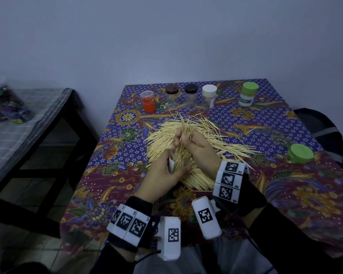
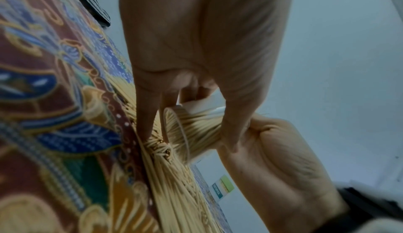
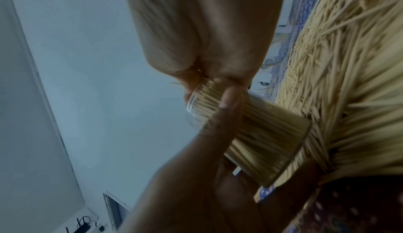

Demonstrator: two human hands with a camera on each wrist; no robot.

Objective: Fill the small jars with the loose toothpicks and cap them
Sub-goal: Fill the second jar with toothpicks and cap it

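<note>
My left hand (image 1: 162,175) grips a clear jar (image 3: 268,143) packed with toothpicks, tilted over the pile (image 1: 216,139) mid-table. My right hand (image 1: 196,147) pinches a bundle at its mouth. At one o'clock, a green-capped jar (image 1: 247,94); label unreadable.

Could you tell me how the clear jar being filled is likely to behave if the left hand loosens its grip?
The clear jar lies tilted in the left hand, packed with toothpicks, so it probably feels fairly heavy for its size. Its smooth round wall looks slippery and apt to roll. Uncapped, it would likely spill.
</note>
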